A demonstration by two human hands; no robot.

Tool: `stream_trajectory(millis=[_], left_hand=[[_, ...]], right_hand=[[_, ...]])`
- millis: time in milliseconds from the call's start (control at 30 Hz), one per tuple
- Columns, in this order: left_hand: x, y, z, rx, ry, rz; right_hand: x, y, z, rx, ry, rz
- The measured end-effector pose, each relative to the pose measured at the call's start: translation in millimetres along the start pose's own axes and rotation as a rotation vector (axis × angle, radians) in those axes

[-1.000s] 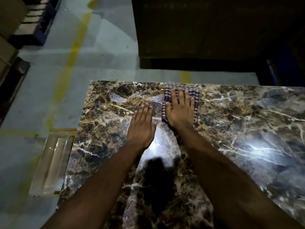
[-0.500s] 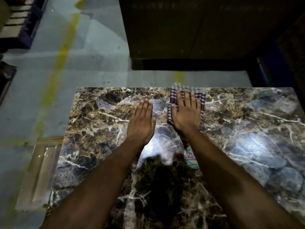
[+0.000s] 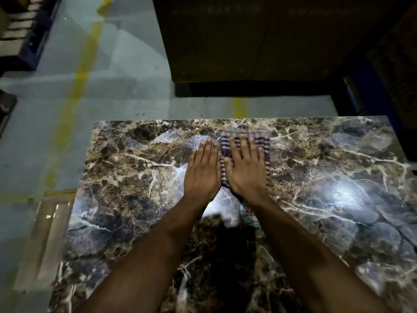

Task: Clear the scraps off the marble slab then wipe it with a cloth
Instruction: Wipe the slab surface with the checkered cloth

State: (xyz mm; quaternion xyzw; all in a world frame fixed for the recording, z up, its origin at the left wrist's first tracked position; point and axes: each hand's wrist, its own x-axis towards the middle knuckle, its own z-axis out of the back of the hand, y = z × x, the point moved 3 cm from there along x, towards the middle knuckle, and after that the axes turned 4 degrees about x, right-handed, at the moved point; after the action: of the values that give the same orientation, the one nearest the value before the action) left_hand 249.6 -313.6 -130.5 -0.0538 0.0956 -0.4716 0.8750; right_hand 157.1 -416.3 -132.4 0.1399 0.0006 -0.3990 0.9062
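While the flat left hand [image 3: 201, 175] rests beside it, the flat right hand [image 3: 246, 171] presses the lengthwise cloth [image 3: 262, 141].

- The floor [image 3: 126, 71] was smooth grey concrete with a dull sheen, brighter toward the upper left.
- A worn yellow painted line [image 3: 76, 86] ran down it from the top edge toward the lower left, patchy in places.
- A second, shorter yellow mark [image 3: 238, 107] showed on the floor farther right.
- A large dark box-like block [image 3: 259, 37] stood on the floor at the top, its face in deep shadow.
- A dark blue pallet or rack [image 3: 24, 30] sat in the upper left corner.
- A pale, glossy tile [image 3: 45, 240] lay on the floor at the left.
- The light was dim, and the right side lay in near darkness.
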Motion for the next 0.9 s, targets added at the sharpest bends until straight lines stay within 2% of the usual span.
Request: stream_trajectory(millis=[100, 200, 300, 400, 500, 600, 667, 800, 900], left_hand=[[-8.3, 3.4, 0.2, -0.010, -0.021, 0.000], [-22.4, 5.9, -1.2, -0.017, -0.039, -0.021], [-38.5, 5.4, -3.6, -0.016, -0.034, -0.008], [-51.7, 3.4, -7.5, -0.002, -0.035, -0.006], [-67.3, 1.3, -11.5, 0.004, -0.034, 0.003], [-87.6, -1.6, -12.4, -0.002, -0.022, -0.009], [-103.5, -4.2, -13.3, 0.006, -0.013, -0.005], [-126.8, -8.8, -13.0, 0.007, -0.019, -0.005], [-143.7, -13.0, -16.3, 0.017, -0.030, -0.008]], right_hand=[[17.2, 6.3, 0.0, -0.002, 0.002, 0.046], [18.5, -23.0, 8.2, 0.001, -0.033, -0.077], [-30.7, -31.3, 8.5, 0.011, -0.059, -0.155], [-76.8, -3.2, -3.3, 0.023, -0.005, -0.012], [-69.1, -2.6, -4.5, 0.001, 0.020, 0.042], [-62.2, -33.4, 2.0, -0.020, 0.009, -0.089], [-87.5, -42.4, 3.1, -0.011, -0.025, -0.171], [-154.1, -7.3, -9.7, 0.026, 0.016, -0.022], [-152.1, -0.5, -12.0, 0.018, 0.035, 0.019]])
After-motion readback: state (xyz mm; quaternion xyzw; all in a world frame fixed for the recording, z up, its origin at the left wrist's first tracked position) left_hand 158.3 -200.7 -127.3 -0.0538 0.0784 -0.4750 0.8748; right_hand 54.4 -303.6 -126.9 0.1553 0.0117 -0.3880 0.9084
